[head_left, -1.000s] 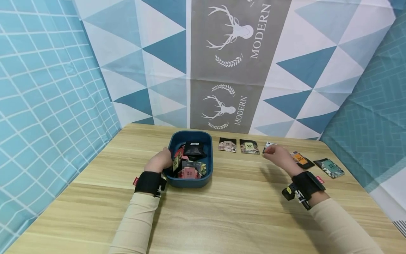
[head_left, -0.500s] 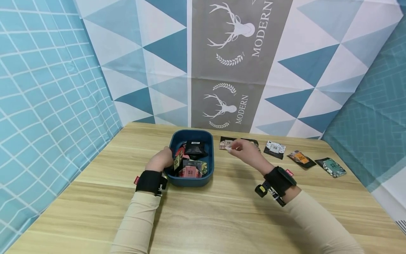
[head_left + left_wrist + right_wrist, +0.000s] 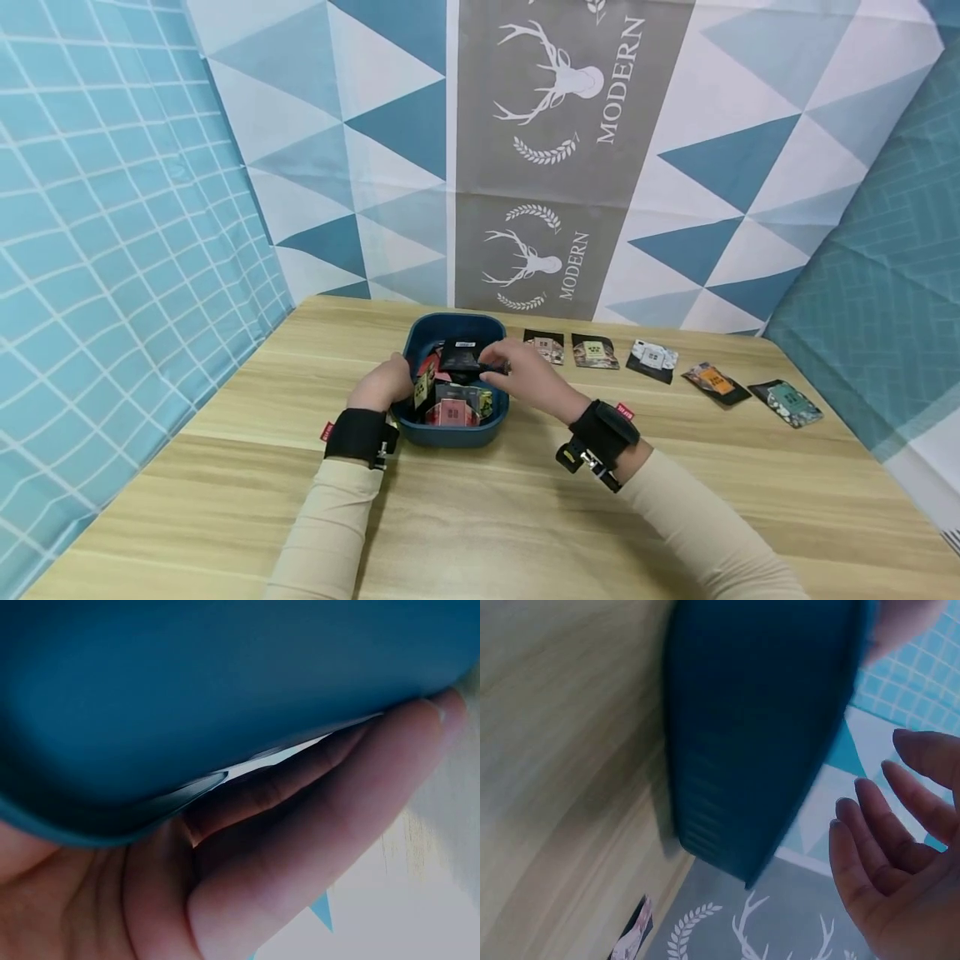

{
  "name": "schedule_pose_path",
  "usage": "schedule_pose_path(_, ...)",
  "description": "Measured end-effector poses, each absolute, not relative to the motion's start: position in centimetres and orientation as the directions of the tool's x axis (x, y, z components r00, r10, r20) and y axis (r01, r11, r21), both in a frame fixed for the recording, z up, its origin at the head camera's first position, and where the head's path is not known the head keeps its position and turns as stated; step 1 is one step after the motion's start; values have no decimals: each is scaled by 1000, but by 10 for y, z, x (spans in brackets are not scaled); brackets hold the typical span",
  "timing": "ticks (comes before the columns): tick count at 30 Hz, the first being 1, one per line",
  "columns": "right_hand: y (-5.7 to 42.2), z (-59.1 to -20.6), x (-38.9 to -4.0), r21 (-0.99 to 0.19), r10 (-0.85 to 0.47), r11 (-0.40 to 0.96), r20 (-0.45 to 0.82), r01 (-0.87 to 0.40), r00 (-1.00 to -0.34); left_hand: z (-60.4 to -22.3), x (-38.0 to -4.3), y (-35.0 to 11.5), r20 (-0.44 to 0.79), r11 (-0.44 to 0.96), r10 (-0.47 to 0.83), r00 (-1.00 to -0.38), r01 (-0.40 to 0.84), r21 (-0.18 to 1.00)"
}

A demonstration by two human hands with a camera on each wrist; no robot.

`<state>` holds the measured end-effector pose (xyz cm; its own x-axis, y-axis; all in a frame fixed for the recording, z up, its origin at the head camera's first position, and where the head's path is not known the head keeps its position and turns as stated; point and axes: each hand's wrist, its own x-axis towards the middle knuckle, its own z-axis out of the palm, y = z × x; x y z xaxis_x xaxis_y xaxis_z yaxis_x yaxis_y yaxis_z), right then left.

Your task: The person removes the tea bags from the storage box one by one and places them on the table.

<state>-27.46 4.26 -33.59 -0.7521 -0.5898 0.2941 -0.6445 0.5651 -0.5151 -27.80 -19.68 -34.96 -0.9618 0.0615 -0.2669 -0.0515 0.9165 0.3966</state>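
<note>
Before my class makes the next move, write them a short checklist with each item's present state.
1. Bin upright on the table: ok.
2. Left hand on the bin: ok, it holds the left side.
3. Right hand empty: ok, nothing shows between its fingers in the right wrist view.
4. Five packets laid out without overlap: ok.
5. Their row straight: not ok; the orange packet and green packet sit askew.
6. Black packet in the bin, front label known: cannot tell; it is hidden.

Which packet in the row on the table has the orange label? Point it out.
The orange-labelled packet is second from the right in the row, between the white-labelled packet and the green-labelled packet; no other label there is orange.
</note>
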Motion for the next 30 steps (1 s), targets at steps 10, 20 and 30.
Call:
schedule_pose_path(10,19,-344,-272,-317,-740,604,119,-731,-663,-340,-263,-193,-237,916,77,-968,-24,400)
schedule_pose_path(20,12,-348,-279,-223,-761,630,13,-744,-648,-340,-267,-192,-238,911,72,-969,-33,411)
schedule_pose_path(30,9,-351,-280,-194,-755,646,-14,-739,-656,-343,-269,-193,-253,914,61,-966,-48,403)
